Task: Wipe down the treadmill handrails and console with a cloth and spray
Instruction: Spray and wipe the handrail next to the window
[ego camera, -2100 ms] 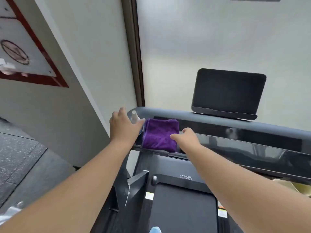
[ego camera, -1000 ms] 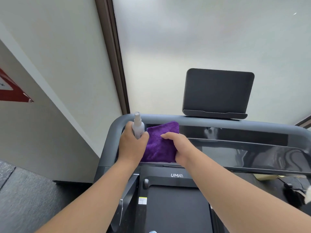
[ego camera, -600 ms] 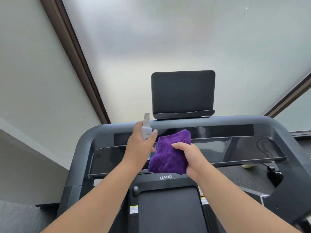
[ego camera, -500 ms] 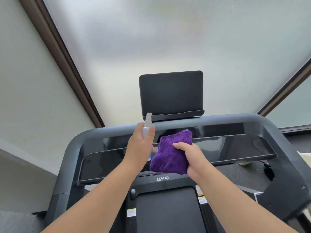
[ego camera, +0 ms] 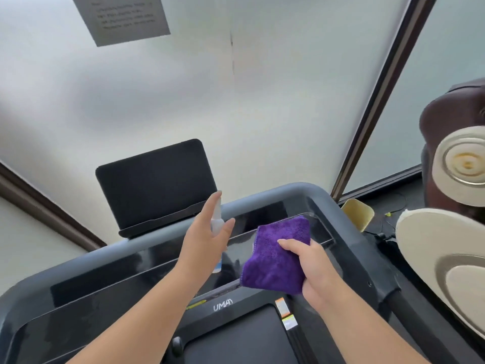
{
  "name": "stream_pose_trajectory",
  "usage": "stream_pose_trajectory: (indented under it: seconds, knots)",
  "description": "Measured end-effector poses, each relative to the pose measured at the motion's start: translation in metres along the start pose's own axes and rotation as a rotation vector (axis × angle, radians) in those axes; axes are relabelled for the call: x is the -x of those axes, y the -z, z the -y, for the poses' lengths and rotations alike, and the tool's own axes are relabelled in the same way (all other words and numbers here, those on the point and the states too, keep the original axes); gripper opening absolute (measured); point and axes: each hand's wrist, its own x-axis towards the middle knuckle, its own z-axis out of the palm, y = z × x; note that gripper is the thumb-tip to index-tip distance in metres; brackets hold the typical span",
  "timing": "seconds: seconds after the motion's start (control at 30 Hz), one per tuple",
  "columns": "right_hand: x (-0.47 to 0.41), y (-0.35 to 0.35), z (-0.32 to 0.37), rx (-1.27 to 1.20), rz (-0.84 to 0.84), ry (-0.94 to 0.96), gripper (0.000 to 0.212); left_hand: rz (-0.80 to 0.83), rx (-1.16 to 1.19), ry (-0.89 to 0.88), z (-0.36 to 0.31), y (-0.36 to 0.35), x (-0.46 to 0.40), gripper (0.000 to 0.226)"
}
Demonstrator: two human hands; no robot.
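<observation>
With the left hand (ego camera: 202,243) curled round the spray bottle (ego camera: 216,227) and the right hand (ego camera: 312,269) pinching the purple cloth (ego camera: 275,258) above the console (ego camera: 275,214), spraying looks next, needing the nozzle aimed at the panel.

spray bottle (ego camera: 216,227): body mostly hidden behind left hand (ego camera: 203,237) | wall notice (ego camera: 123,18): text blurred, top cut off | round cream discs (ego camera: 446,258): cut by right edge
</observation>
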Motion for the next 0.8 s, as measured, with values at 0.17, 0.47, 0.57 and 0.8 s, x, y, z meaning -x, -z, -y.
stream_pose_trajectory:
  seconds: [0.17,0.47,0.57,0.8]
  knots:
    - [-0.005,0.05,0.007,-0.11,-0.107,0.028,0.031,0.103,-0.197,-0.037,-0.027,-0.043,-0.018,0.057]
    - [0.007,0.065,-0.009,-0.208,-0.337,0.026,0.022,0.438,-0.34,-0.148,-0.046,-0.1,-0.05,0.065]
    - [0.015,0.059,-0.018,-0.266,-0.413,0.027,0.019,0.473,-0.405,-0.225,-0.041,-0.104,-0.058,0.061]
    - [0.022,0.031,-0.044,-0.366,-0.55,0.048,0.023,0.452,-0.307,-0.244,-0.035,-0.092,-0.075,0.065]
